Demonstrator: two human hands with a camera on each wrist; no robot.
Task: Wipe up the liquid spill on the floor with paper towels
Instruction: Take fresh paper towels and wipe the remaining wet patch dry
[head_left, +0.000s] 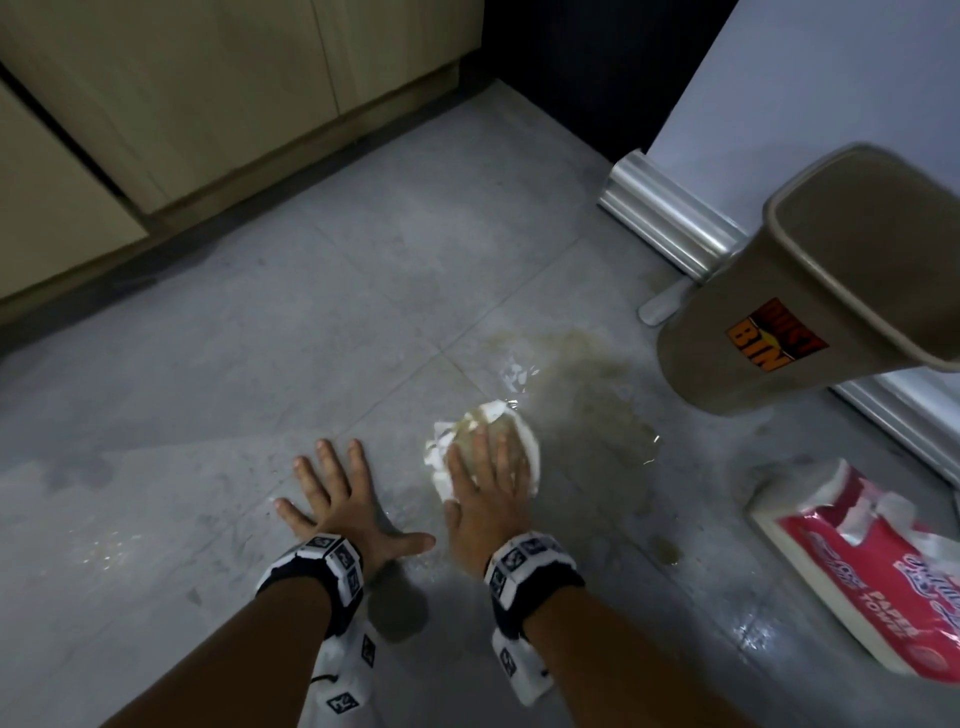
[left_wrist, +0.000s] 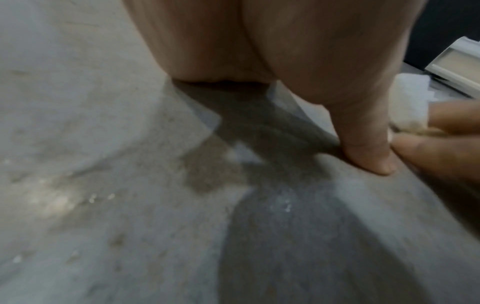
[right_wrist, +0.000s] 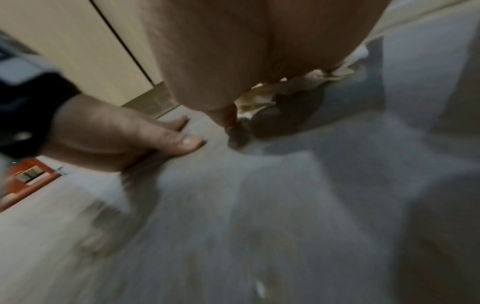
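A brownish liquid spill (head_left: 587, 395) spreads over the grey floor tiles (head_left: 363, 291), reaching toward the bin. My right hand (head_left: 488, 483) lies flat with straight fingers on a wad of white paper towel (head_left: 527, 441), soaked brown in places, at the spill's near-left edge. The same wad (right_wrist: 298, 86) shows crumpled and stained under the palm in the right wrist view. My left hand (head_left: 337, 493) rests flat on the floor with fingers spread, just left of the wad and holding nothing. Its thumb (left_wrist: 369, 148) presses on the tile in the left wrist view.
A tan dust bin (head_left: 810, 291) stands at the right beside a white appliance with a silver base trim (head_left: 670, 218). An opened red pack of paper towels (head_left: 878, 566) lies at the lower right. Beige cabinets (head_left: 156, 104) line the far left. Small droplets (head_left: 667, 551) dot the floor.
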